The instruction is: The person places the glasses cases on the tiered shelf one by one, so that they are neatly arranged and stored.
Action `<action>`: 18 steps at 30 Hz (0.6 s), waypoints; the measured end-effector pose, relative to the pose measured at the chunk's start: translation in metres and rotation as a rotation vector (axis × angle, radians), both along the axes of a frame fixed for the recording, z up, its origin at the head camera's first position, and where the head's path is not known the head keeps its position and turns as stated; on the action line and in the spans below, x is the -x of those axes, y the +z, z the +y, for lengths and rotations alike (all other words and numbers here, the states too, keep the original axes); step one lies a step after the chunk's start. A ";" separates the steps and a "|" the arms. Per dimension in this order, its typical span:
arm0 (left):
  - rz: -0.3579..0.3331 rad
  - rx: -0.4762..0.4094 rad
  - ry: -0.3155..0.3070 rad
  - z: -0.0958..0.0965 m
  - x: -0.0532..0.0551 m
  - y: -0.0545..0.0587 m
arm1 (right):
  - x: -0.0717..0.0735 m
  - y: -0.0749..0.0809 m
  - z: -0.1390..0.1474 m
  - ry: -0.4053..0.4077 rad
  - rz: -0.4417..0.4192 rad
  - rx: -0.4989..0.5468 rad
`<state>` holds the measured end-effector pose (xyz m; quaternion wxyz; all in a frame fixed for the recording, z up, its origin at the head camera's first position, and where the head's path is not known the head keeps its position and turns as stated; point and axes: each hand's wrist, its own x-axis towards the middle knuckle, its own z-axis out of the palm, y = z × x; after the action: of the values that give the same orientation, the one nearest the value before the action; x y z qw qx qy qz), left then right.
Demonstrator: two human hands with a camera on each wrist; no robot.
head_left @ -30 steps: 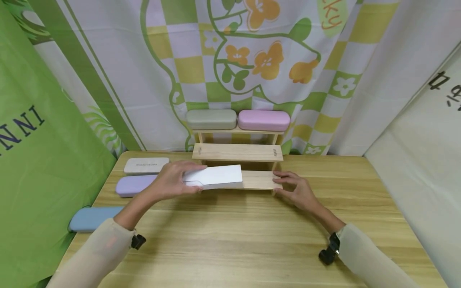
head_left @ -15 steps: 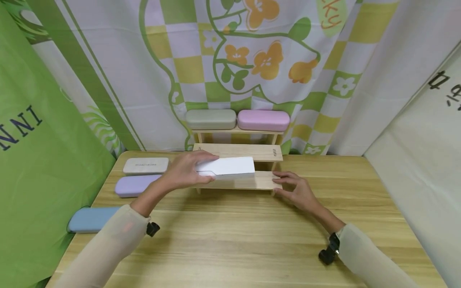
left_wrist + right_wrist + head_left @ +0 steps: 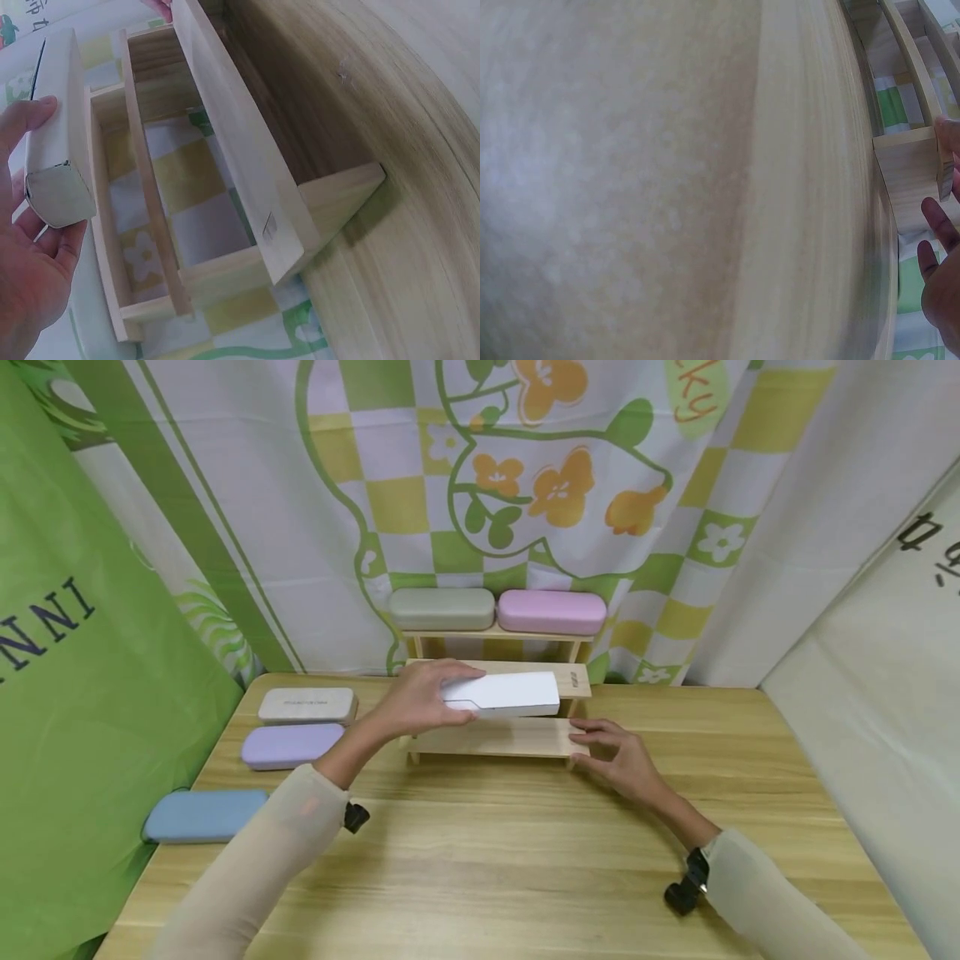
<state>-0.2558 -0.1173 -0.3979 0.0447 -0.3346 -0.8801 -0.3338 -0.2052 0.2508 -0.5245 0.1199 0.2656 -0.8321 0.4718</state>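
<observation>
My left hand [image 3: 423,697] grips the left end of a long white glasses case [image 3: 517,691], thumb on the near side and fingers behind. In the head view the case overlaps the middle step of a three-tier wooden rack [image 3: 495,737]; the left wrist view shows the case [image 3: 58,127] held up beside the rack's boards. With my right hand [image 3: 618,756] I pinch the right end of the rack's lowest board. A grey-green glasses case [image 3: 441,609] and a pink glasses case [image 3: 552,612] sit side by side on the top step.
Left of the rack, a whitish case [image 3: 309,704], a lavender case [image 3: 288,747] and a blue case [image 3: 204,816] lie on the wooden table [image 3: 480,877]. A patterned curtain [image 3: 525,468] hangs right behind the rack, with a green cloth [image 3: 67,718] along the left.
My left hand has carried the white glasses case up, right and away from me, from over the lowest step to over the middle one. My right hand stays at the rack's end.
</observation>
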 end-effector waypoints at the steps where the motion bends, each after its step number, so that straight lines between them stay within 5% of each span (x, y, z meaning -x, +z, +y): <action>1: -0.006 -0.003 0.000 0.002 0.001 -0.001 | 0.000 0.000 0.000 0.000 0.000 0.000; 18: -0.056 0.040 0.016 0.028 0.023 -0.010 | -0.003 0.004 -0.003 0.003 -0.006 0.023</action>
<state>-0.2783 -0.0898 -0.4080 0.0164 -0.3189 -0.8901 -0.3251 -0.2021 0.2474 -0.5205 0.1198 0.2641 -0.8266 0.4824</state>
